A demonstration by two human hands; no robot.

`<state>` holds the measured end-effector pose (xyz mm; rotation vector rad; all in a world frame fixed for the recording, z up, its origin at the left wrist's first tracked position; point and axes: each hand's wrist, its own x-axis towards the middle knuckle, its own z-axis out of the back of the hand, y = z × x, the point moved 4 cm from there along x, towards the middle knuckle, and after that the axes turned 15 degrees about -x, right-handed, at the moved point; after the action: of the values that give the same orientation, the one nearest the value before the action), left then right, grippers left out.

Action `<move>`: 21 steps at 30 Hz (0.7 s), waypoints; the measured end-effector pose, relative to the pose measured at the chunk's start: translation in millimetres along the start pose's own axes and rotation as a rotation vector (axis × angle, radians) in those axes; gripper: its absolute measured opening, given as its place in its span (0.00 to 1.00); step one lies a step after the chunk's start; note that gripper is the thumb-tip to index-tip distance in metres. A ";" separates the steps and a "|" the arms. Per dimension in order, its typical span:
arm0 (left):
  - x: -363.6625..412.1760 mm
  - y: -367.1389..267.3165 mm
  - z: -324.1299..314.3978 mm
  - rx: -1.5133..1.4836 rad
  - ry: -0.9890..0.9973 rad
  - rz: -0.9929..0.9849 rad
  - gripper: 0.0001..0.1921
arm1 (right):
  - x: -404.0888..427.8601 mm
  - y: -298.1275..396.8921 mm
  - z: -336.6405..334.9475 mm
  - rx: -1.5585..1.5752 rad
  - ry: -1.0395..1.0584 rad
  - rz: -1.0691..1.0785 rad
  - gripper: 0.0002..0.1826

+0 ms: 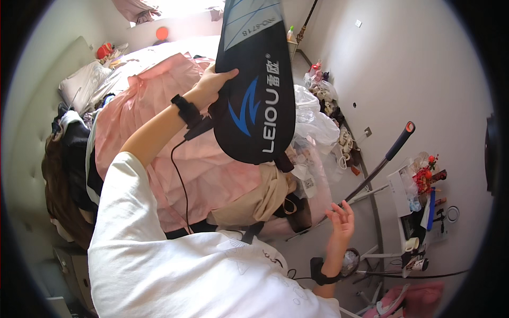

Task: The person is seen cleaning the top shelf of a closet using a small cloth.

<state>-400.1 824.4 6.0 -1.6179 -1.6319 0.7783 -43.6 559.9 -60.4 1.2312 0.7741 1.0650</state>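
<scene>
My left hand [210,84] grips the edge of a black racket cover [248,107] with a blue logo, a Leiou marking and a pale upper part. The cover is raised in front of me above the bed, its upper end cut off by the picture's edge. My right hand [340,222] is lifted at the lower right, fingers apart and slightly curled, with nothing seen in it. Close by, a long pole with a dark grip [397,141] and orange end slants behind its fingertips. Whether they touch is unclear. Both wrists wear black bands.
Pink fabric [159,115], beige cloth [250,194] and dark clothes [75,147] cover the bed. White plastic bags [314,119] lie at its right side. A desk [399,190] with red flowers [425,179] and a mug stands right, near a pink chair [421,298]. A black cable hangs beside my left arm.
</scene>
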 end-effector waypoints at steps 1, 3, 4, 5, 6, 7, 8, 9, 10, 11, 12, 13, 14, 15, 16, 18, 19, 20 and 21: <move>16.7 1.1 16.5 0.093 -0.069 -0.029 0.15 | 3.5 -1.9 -3.8 0.012 0.002 0.000 0.19; 34.7 9.7 33.6 0.194 -0.117 -0.045 0.15 | 7.2 -4.0 -7.8 0.007 -0.015 0.012 0.19; 38.7 13.9 36.9 0.187 -0.112 -0.056 0.15 | 8.3 -4.2 -10.9 0.013 -0.028 0.006 0.19; 42.6 19.3 44.7 0.178 -0.109 -0.067 0.15 | 9.9 -3.1 -16.1 0.032 -0.022 0.012 0.19; 51.3 30.4 68.1 0.176 -0.081 -0.062 0.15 | 12.1 -1.2 -19.0 0.045 -0.018 0.022 0.19; 38.2 33.0 55.0 0.162 -0.090 -0.003 0.16 | 15.8 -3.3 -16.7 0.046 -0.054 0.015 0.19; 22.1 33.0 44.8 0.147 -0.109 0.048 0.17 | 20.7 -7.4 -19.0 0.047 -0.046 0.011 0.19; 15.1 33.1 41.1 0.066 -0.135 0.098 0.19 | 22.5 -9.7 -23.0 0.047 -0.030 0.004 0.19; 11.4 28.0 39.8 0.072 -0.130 0.108 0.19 | 26.0 -9.2 -26.2 0.058 -0.021 -0.007 0.18; 9.2 22.9 41.8 0.181 -0.184 0.119 0.22 | 29.0 -11.1 -28.3 0.060 -0.028 -0.016 0.18; 3.1 21.1 45.0 0.284 -0.248 0.134 0.25 | 29.1 -13.7 -29.2 0.046 -0.005 -0.015 0.18; 2.2 20.6 43.6 0.285 -0.256 0.148 0.25 | 29.0 -15.2 -29.5 0.031 0.019 -0.014 0.18; 4.6 18.3 40.0 0.329 -0.242 0.112 0.26 | 29.5 -15.8 -28.7 0.026 0.023 -0.028 0.18; 6.1 14.4 36.6 0.375 -0.228 0.070 0.26 | 32.1 -14.7 -30.4 0.018 0.027 -0.012 0.18; 4.5 15.1 28.8 0.356 -0.199 0.059 0.25 | 33.2 -14.4 -31.1 0.011 0.031 0.005 0.18; 18.2 24.0 37.2 0.388 -0.162 0.055 0.24 | 36.8 -18.0 -29.3 0.014 0.036 -0.014 0.18; 24.5 26.6 35.8 0.417 -0.119 0.045 0.23 | 40.0 -19.7 -28.0 0.018 0.038 -0.025 0.18; 27.1 28.9 35.8 0.437 -0.129 0.066 0.20 | 42.2 -21.0 -27.0 0.019 0.035 -0.027 0.18; 35.1 33.7 36.9 0.439 -0.126 0.067 0.20 | 45.0 -24.2 -24.9 0.011 0.040 -0.037 0.18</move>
<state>-409.9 862.9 -40.4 -1.3338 -1.3721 1.1998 -45.7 610.8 -85.4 1.2041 0.8314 1.0591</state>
